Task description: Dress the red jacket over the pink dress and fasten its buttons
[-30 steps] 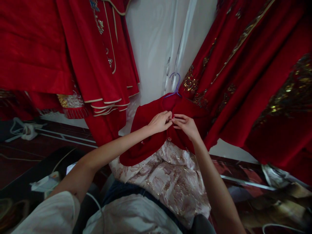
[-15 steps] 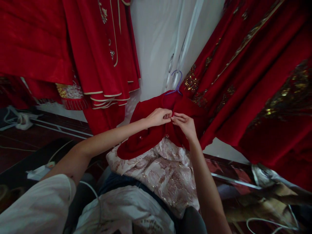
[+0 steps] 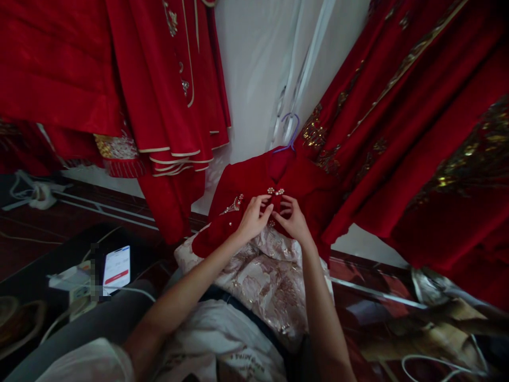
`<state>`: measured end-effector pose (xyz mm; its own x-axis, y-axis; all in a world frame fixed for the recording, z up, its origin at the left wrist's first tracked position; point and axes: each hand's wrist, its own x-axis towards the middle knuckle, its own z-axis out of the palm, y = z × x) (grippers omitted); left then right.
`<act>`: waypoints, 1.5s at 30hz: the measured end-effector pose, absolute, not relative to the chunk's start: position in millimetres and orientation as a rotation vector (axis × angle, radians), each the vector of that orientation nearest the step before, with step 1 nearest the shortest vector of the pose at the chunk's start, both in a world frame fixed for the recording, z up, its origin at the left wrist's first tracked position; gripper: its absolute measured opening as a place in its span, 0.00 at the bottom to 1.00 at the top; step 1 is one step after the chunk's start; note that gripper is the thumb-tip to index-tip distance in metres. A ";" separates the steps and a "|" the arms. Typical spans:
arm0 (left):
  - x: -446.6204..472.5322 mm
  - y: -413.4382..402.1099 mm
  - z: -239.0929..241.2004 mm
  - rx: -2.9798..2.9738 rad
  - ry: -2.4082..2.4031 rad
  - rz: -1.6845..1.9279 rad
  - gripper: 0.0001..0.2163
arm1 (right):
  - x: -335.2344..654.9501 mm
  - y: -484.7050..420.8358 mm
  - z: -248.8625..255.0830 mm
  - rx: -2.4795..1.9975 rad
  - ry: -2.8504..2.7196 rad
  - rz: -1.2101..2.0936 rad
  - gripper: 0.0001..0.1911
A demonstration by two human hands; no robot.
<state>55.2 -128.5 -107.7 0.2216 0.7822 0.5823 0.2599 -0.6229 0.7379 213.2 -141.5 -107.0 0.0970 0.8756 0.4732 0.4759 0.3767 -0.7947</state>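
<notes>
Two beaded flower ornaments [image 3: 271, 190] now show on the red jacket [image 3: 246, 178]; your left hand [image 3: 253, 217] and right hand [image 3: 295, 220], pinched together there earlier, sit parted below, half-open and loosely curled at its front, any grip unclear. It overlaps pale brocade [image 3: 262, 284] on your lap.

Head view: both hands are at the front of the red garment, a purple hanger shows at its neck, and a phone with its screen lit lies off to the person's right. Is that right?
Not quite: the head view shows the phone to the person's left. The left hand and right hand are at the front of the red garment, with the purple hanger at its neck.
</notes>
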 end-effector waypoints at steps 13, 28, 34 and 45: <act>44.5 -149.9 -119.0 1.243 0.685 1.208 0.23 | 215.3 -216.4 -42.9 -1.103 -1.598 1.053 0.20; 40.9 -167.7 -115.5 0.915 0.597 1.254 0.16 | 192.5 -228.7 -49.6 -1.502 -1.706 0.175 0.21; 37.0 -174.8 -103.1 1.092 0.562 1.200 0.16 | 171.8 -225.5 -55.7 -1.455 -1.830 0.169 0.10; 47.6 -193.9 -95.3 1.198 0.469 1.124 0.29 | 187.6 -197.2 -64.1 -1.421 -1.774 0.289 0.12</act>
<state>47.6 -193.9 -95.3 0.4221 0.8708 0.2521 -0.4326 -0.0509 0.9001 187.6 -197.2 -64.1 -0.0211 0.8918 0.4519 0.7020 0.3350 -0.6284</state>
